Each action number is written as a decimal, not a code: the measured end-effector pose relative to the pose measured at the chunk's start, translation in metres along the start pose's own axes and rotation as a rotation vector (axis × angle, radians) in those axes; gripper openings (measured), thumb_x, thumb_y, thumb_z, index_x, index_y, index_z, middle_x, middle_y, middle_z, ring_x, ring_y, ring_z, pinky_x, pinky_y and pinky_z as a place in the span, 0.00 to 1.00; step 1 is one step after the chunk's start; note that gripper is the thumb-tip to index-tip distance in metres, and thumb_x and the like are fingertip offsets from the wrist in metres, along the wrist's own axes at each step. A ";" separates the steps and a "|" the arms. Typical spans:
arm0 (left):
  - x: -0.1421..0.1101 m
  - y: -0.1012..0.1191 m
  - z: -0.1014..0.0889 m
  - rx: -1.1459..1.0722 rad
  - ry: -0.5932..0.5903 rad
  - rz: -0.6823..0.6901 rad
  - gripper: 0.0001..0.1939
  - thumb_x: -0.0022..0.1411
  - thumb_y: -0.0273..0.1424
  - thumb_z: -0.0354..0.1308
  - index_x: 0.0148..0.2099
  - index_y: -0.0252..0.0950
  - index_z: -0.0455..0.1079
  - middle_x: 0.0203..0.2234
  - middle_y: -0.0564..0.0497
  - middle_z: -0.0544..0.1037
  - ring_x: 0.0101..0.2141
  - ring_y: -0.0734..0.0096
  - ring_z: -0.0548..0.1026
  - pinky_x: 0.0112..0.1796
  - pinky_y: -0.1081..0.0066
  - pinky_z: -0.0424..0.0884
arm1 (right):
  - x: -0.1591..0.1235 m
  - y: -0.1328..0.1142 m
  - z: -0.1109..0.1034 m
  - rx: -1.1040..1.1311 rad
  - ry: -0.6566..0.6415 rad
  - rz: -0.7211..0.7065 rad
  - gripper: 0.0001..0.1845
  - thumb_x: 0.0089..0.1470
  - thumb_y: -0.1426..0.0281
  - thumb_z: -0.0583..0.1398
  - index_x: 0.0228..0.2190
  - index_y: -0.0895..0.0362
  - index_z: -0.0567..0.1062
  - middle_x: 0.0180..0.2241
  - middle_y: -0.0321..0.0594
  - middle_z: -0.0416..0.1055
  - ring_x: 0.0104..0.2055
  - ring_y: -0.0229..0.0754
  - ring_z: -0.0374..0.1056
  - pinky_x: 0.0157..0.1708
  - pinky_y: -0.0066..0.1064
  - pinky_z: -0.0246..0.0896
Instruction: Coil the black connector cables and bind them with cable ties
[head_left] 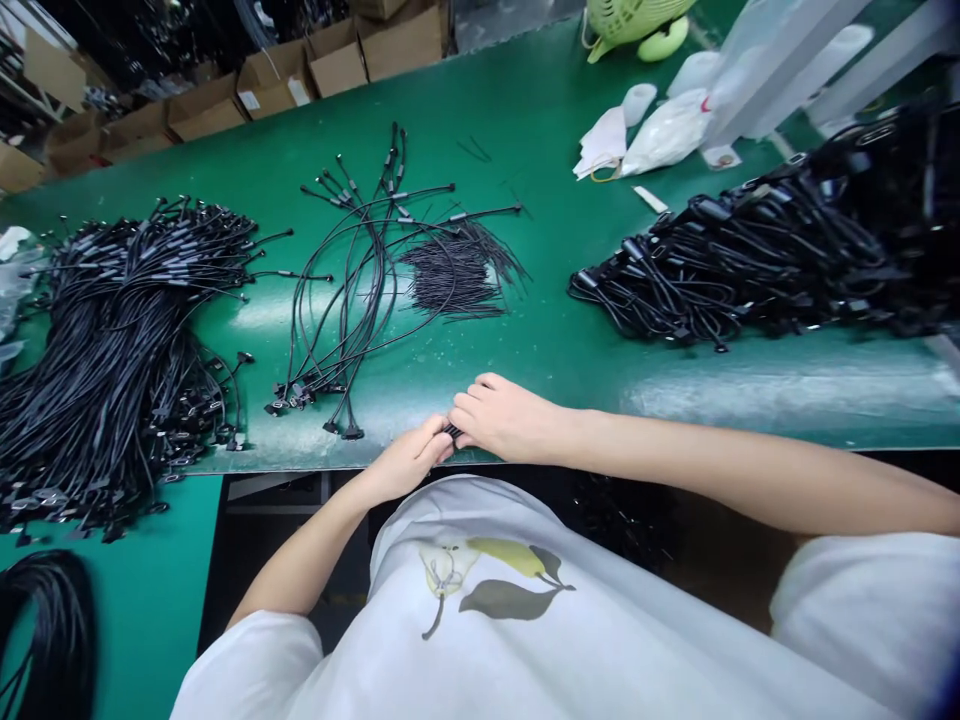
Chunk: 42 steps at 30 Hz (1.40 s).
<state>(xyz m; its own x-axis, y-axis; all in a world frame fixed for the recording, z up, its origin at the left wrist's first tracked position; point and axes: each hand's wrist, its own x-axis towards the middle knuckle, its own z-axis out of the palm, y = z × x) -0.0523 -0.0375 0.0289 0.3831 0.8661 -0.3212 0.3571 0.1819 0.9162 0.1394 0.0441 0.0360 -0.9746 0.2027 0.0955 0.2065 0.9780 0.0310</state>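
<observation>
At the front edge of the green table my two hands meet around a folded black cable (452,431). Only a short dark stretch of it shows between my fingers. My left hand (411,455) grips it from the left with thumb and fingers closed. Over its other side my right hand (501,415) is closed, its fingers curled down. Beyond my hands lie several loose black cables (352,300) with connectors at their ends. Beside those cables is a pile of short black ties (454,272), some scattered loosely.
A large heap of straight black cables (127,320) covers the left end of the green table (540,330). Folded cable bundles (720,260) are piled at the right. White plastic bags (667,130) and a green basket (630,20) stand far right; cardboard boxes (274,80) line the back.
</observation>
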 end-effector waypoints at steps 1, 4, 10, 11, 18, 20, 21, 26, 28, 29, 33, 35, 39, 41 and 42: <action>0.000 0.000 0.000 0.054 -0.030 -0.011 0.11 0.70 0.36 0.42 0.37 0.37 0.60 0.24 0.57 0.63 0.25 0.74 0.60 0.29 0.72 0.58 | -0.003 -0.003 0.003 -0.001 -0.015 0.028 0.15 0.64 0.61 0.52 0.33 0.59 0.69 0.30 0.41 0.67 0.31 0.43 0.63 0.34 0.36 0.53; 0.003 0.001 0.000 0.173 -0.041 -0.015 0.11 0.70 0.35 0.42 0.36 0.38 0.60 0.25 0.57 0.63 0.27 0.74 0.61 0.32 0.71 0.57 | -0.008 -0.010 0.006 -0.044 -0.012 0.090 0.13 0.64 0.63 0.52 0.33 0.59 0.67 0.31 0.41 0.66 0.32 0.44 0.62 0.35 0.36 0.50; 0.014 0.000 0.005 0.147 -0.021 -0.061 0.12 0.69 0.36 0.42 0.33 0.38 0.57 0.24 0.57 0.63 0.27 0.73 0.62 0.32 0.71 0.59 | -0.016 -0.011 0.014 -0.112 0.003 0.066 0.09 0.61 0.77 0.48 0.34 0.60 0.67 0.26 0.40 0.64 0.26 0.42 0.58 0.29 0.35 0.45; 0.015 0.000 0.006 0.124 -0.033 -0.071 0.11 0.69 0.36 0.42 0.34 0.38 0.57 0.25 0.57 0.64 0.27 0.73 0.62 0.32 0.71 0.59 | -0.018 -0.010 0.016 -0.090 -0.008 0.058 0.09 0.61 0.78 0.48 0.33 0.60 0.67 0.26 0.40 0.65 0.25 0.41 0.58 0.26 0.34 0.42; 0.014 0.009 0.010 0.533 -0.047 0.027 0.13 0.71 0.36 0.38 0.39 0.37 0.60 0.30 0.51 0.71 0.30 0.67 0.68 0.33 0.68 0.62 | -0.021 0.006 0.005 0.405 -0.256 0.159 0.09 0.65 0.68 0.51 0.37 0.59 0.69 0.30 0.41 0.72 0.29 0.39 0.64 0.25 0.29 0.44; 0.015 0.011 0.011 0.721 -0.036 0.085 0.14 0.71 0.33 0.37 0.40 0.36 0.62 0.32 0.47 0.74 0.34 0.64 0.71 0.36 0.66 0.64 | -0.019 0.013 -0.001 0.616 -0.347 0.221 0.13 0.63 0.61 0.55 0.38 0.58 0.70 0.32 0.40 0.73 0.30 0.40 0.66 0.26 0.28 0.48; 0.016 0.010 0.012 0.805 -0.033 0.105 0.14 0.71 0.32 0.37 0.41 0.36 0.63 0.33 0.46 0.75 0.35 0.62 0.72 0.36 0.65 0.65 | -0.018 0.017 -0.003 0.684 -0.377 0.247 0.15 0.62 0.59 0.56 0.39 0.58 0.70 0.33 0.41 0.74 0.32 0.40 0.67 0.27 0.28 0.50; 0.024 0.001 0.014 1.072 -0.041 0.169 0.12 0.70 0.29 0.41 0.40 0.34 0.66 0.34 0.43 0.75 0.37 0.58 0.74 0.36 0.64 0.66 | -0.012 0.026 -0.006 0.830 -0.516 0.236 0.13 0.61 0.62 0.56 0.39 0.59 0.72 0.34 0.41 0.75 0.33 0.40 0.70 0.29 0.27 0.55; 0.027 -0.003 0.011 1.022 -0.036 0.167 0.13 0.70 0.30 0.40 0.40 0.35 0.65 0.33 0.44 0.76 0.35 0.59 0.74 0.35 0.65 0.66 | -0.008 0.023 -0.002 0.717 -0.521 0.213 0.11 0.63 0.66 0.54 0.38 0.60 0.73 0.33 0.43 0.76 0.33 0.41 0.71 0.30 0.27 0.56; 0.028 -0.005 0.010 0.959 -0.032 0.152 0.14 0.71 0.31 0.39 0.40 0.35 0.65 0.32 0.45 0.76 0.34 0.61 0.74 0.34 0.66 0.66 | -0.006 0.020 0.000 0.607 -0.499 0.207 0.11 0.63 0.69 0.52 0.38 0.61 0.73 0.34 0.45 0.76 0.34 0.42 0.72 0.30 0.28 0.56; 0.034 -0.012 0.003 0.649 -0.041 0.071 0.17 0.72 0.37 0.37 0.40 0.36 0.64 0.31 0.47 0.76 0.31 0.64 0.73 0.33 0.68 0.63 | 0.001 0.012 0.011 0.334 -0.444 0.194 0.15 0.63 0.76 0.48 0.40 0.65 0.73 0.36 0.52 0.75 0.36 0.47 0.72 0.30 0.31 0.57; 0.037 -0.016 0.002 0.534 -0.028 0.050 0.17 0.71 0.37 0.38 0.38 0.37 0.65 0.32 0.48 0.76 0.32 0.65 0.72 0.34 0.68 0.62 | 0.003 0.016 0.012 0.350 -0.468 0.192 0.14 0.63 0.74 0.49 0.39 0.64 0.73 0.35 0.51 0.76 0.35 0.46 0.72 0.31 0.31 0.57; 0.043 -0.027 0.001 0.207 0.071 -0.005 0.17 0.69 0.40 0.43 0.34 0.37 0.66 0.26 0.52 0.71 0.29 0.69 0.68 0.32 0.70 0.59 | 0.007 0.051 0.007 0.602 -0.373 0.150 0.15 0.64 0.62 0.53 0.39 0.59 0.75 0.36 0.44 0.76 0.37 0.41 0.71 0.34 0.28 0.58; 0.047 -0.032 0.001 -0.076 0.178 -0.041 0.19 0.67 0.44 0.46 0.33 0.36 0.66 0.21 0.55 0.65 0.25 0.72 0.64 0.29 0.72 0.58 | 0.014 0.077 0.011 0.663 -0.166 0.318 0.16 0.65 0.61 0.52 0.40 0.57 0.74 0.39 0.42 0.74 0.39 0.40 0.69 0.36 0.28 0.58; 0.049 -0.034 0.001 -0.236 0.246 -0.051 0.19 0.66 0.46 0.47 0.33 0.36 0.66 0.19 0.56 0.63 0.23 0.74 0.61 0.27 0.73 0.57 | 0.018 0.089 0.016 0.602 -0.070 0.464 0.15 0.65 0.62 0.52 0.41 0.57 0.73 0.40 0.42 0.73 0.40 0.40 0.68 0.37 0.28 0.57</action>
<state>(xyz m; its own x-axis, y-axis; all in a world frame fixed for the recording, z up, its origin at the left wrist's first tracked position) -0.0443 -0.0015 -0.0180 0.1431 0.9342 -0.3269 0.1527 0.3055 0.9399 0.1385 0.1357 0.0250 -0.8068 0.5826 -0.0979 0.5329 0.6463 -0.5462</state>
